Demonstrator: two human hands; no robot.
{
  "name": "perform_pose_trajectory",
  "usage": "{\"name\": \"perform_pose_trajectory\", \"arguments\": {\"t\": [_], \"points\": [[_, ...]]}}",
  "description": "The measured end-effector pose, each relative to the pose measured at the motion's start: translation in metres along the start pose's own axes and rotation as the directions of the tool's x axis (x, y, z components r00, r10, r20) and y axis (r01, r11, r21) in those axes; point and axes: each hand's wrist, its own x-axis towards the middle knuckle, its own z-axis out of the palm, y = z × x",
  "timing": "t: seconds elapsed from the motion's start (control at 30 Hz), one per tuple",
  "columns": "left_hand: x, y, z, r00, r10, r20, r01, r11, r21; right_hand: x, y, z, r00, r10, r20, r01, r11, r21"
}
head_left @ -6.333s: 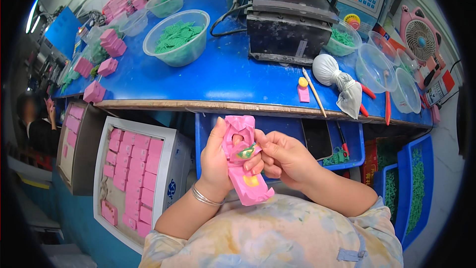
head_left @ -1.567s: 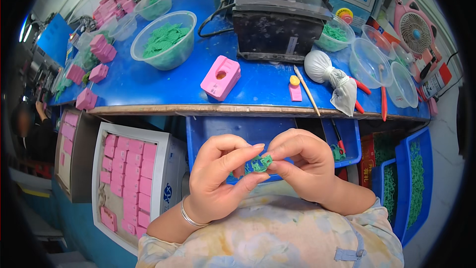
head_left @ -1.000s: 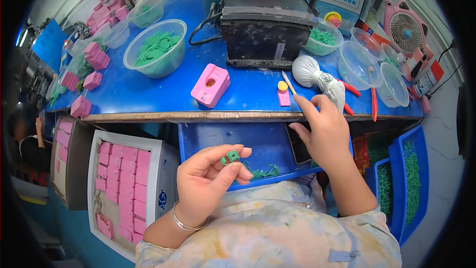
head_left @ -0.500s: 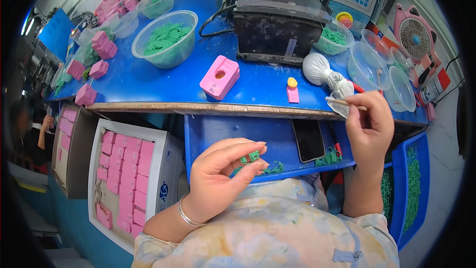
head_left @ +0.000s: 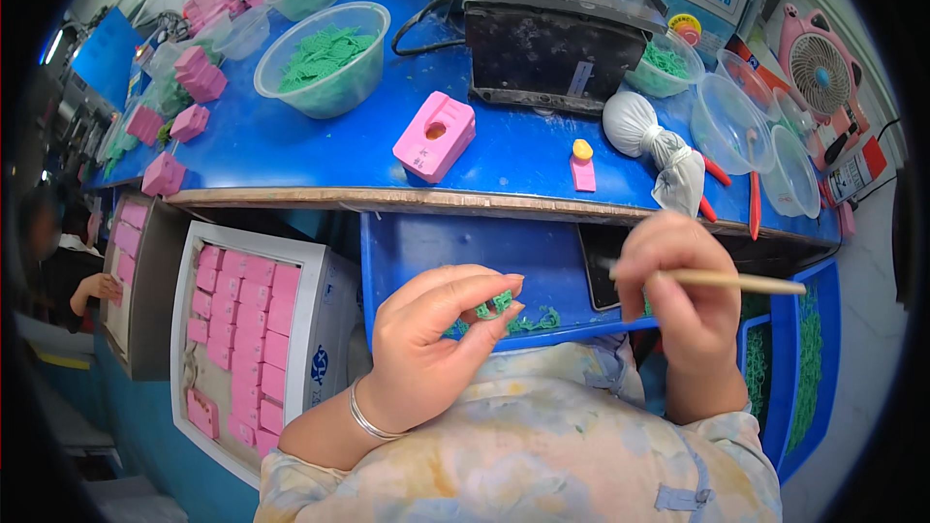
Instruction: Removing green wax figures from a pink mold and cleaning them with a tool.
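My left hand [head_left: 421, 334] pinches a small green wax-like piece [head_left: 498, 305] between thumb and fingertips, above an open blue drawer [head_left: 446, 247]. To the right, my right hand [head_left: 683, 305] grips a slim wooden-handled tool [head_left: 746, 282]. Its handle points right; its tip, left of the fingers, is too blurred to make out. Below the hands, green scraps [head_left: 538, 320] lie in the drawer beside a dark phone [head_left: 598, 276], partly covered by my right hand. On the blue bench sit a pink block mold [head_left: 450, 150] with a hole and a small pink block [head_left: 583, 175] topped with yellow.
A tub of green pieces [head_left: 329, 97], a dark machine [head_left: 552, 58], a tied white cloth bag [head_left: 630, 124] and red-handled tools [head_left: 756, 208] stand on the bench. Pink blocks fill a white tray [head_left: 334, 329] at left. Another person's hand [head_left: 97, 286] shows far left.
My right hand has come down and left toward my left hand, and the tool has swung so its handle points right. My left hand keeps its pinch. The view has shifted slightly.
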Motion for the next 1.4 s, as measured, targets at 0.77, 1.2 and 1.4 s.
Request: {"name": "perform_pose_trajectory", "arguments": {"t": [0.77,1.2,1.4], "points": [[0.001,0.009,-0.005,0.981,0.191,0.045,-0.196,0.965,0.174,0.002,-0.001,0.047,0.964,-0.261,-0.058,0.264,0.963,0.060],[0.004,0.011,-0.006,0.962,0.260,0.088,-0.274,0.928,0.254,0.000,-0.003,0.038,0.956,-0.267,0.122,0.272,0.962,-0.030],[0.005,0.009,-0.003,0.960,0.279,0.037,-0.279,0.925,0.258,0.001,0.005,0.049,0.941,-0.331,-0.074,0.328,0.943,-0.054]]}}
